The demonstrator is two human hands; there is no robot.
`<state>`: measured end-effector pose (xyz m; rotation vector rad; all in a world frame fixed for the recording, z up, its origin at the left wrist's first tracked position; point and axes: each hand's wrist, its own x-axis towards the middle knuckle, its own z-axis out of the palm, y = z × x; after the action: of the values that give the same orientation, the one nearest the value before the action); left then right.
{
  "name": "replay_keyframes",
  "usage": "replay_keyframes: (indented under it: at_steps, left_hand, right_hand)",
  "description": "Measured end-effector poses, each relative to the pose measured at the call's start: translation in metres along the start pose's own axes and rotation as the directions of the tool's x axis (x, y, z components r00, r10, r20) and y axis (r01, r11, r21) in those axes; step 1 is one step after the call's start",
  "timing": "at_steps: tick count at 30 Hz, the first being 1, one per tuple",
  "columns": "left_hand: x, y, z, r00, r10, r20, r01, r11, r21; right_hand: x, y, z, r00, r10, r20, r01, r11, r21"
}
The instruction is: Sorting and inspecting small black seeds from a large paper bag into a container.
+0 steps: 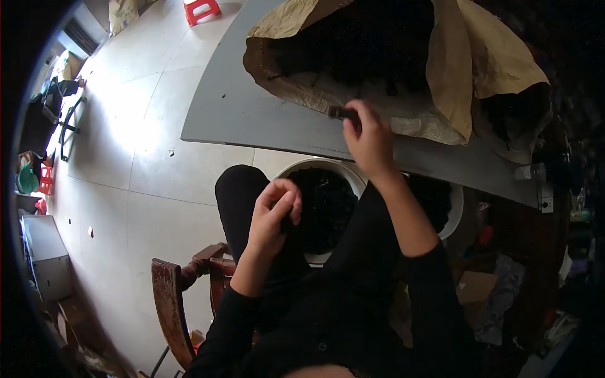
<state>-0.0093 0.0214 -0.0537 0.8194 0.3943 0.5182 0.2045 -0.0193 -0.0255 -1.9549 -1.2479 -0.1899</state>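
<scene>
My right hand (370,142) is raised at the front edge of the grey table (233,120), thumb and fingers closed on a small dark piece (343,113). Just behind it, an opened brown paper sack (450,69) full of dark pieces lies on the table. My left hand (272,214) is curled above my lap, over the near side of a white tub (357,179) of small black pieces (318,195). Whatever its bent fingers hold, if anything, is hidden.
Another white tub (459,211) with black contents stands partly under the table. A second paper sack (510,57) lies at the right. Beside my left arm is a wooden chair (167,302); a red stool (201,9) stands beyond the table. Cardboard (476,286) lies at lower right.
</scene>
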Motion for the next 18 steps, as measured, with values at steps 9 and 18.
replay_keyframes:
  at_steps: [9, 18]
  left_hand:
    - [0.009, 0.014, 0.025, 0.965, 0.244, -0.1, -0.192, 0.909, 0.371]
    - [-0.009, 0.027, 0.023, 0.903, 0.32, 0.287, -0.426, 0.749, 0.507]
  right_hand:
    - [-0.076, -0.059, -0.038, 0.988, -0.124, 0.09, 0.071, 0.892, 0.446]
    - [-0.092, -0.052, -0.05, 0.712, -0.08, 0.698, -0.693, -0.238, 0.68]
